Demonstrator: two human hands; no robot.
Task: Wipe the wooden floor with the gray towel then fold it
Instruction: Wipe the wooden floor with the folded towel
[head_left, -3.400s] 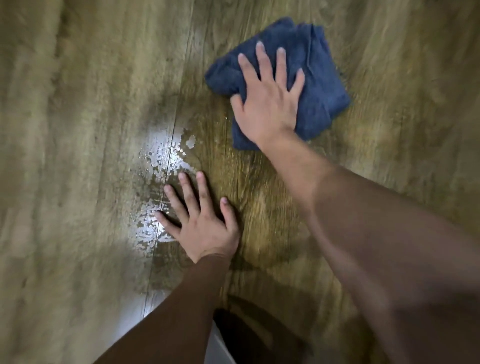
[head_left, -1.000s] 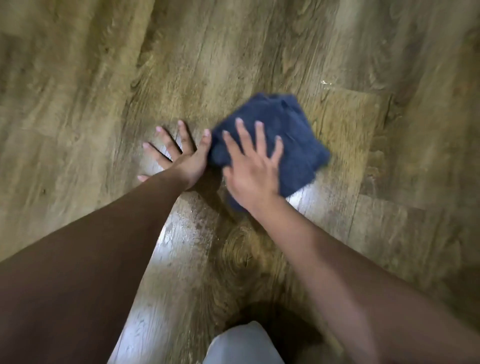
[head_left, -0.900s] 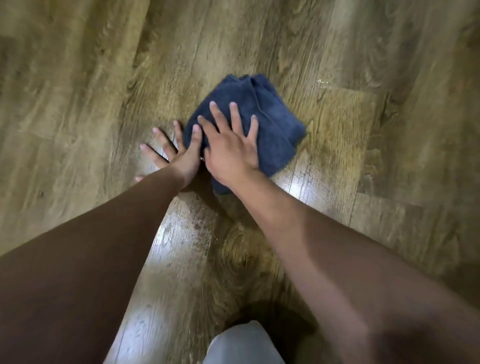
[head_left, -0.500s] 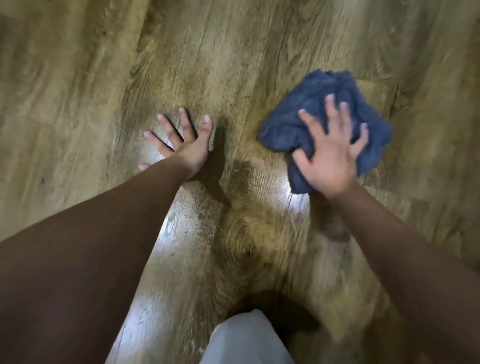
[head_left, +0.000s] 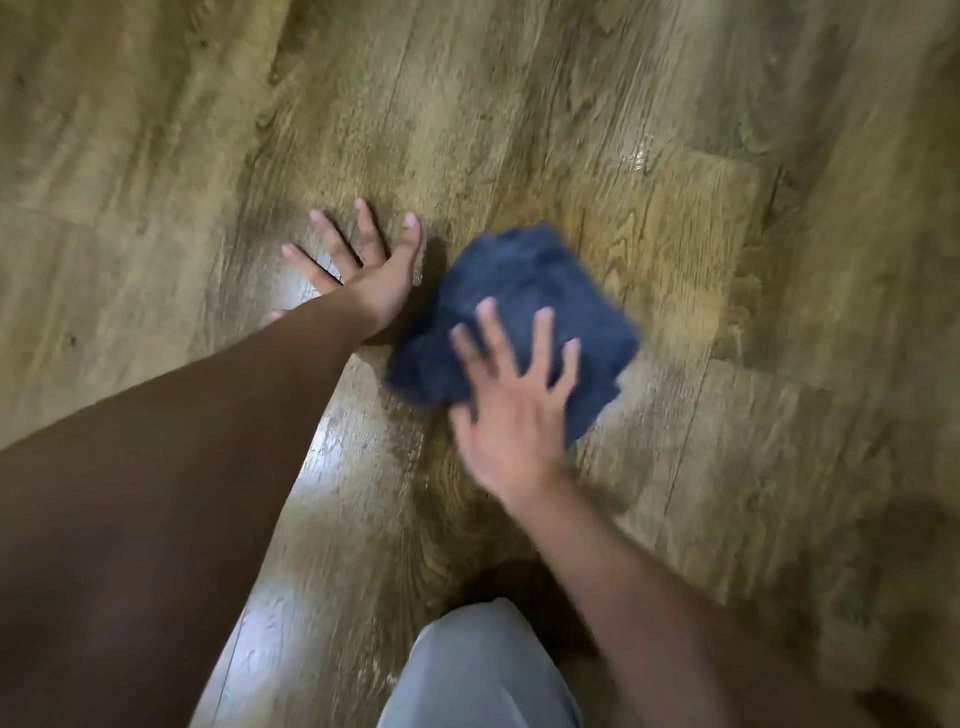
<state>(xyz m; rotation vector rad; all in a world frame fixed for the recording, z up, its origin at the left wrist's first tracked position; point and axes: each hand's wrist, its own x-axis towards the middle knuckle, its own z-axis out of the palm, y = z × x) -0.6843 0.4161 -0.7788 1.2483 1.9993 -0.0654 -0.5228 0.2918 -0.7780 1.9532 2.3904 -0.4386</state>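
A bunched dark blue-gray towel (head_left: 524, 291) lies on the wooden floor (head_left: 675, 218) near the middle of the view. My right hand (head_left: 511, 410) presses flat on the towel's near part, fingers spread and straight; it is blurred. My left hand (head_left: 369, 270) rests flat on the floor just left of the towel, fingers spread, its little-finger side close to the towel's left edge. A wet sheen (head_left: 337, 447) shows on the planks below my left hand.
My knee in light gray trousers (head_left: 483, 670) shows at the bottom centre. Wood planks extend on all sides, with a small bright wet spot (head_left: 636, 158) at the upper right.
My right hand has slid the towel back left and nearer, from the right side to beside my left hand. My left hand has stayed planted on the floor.
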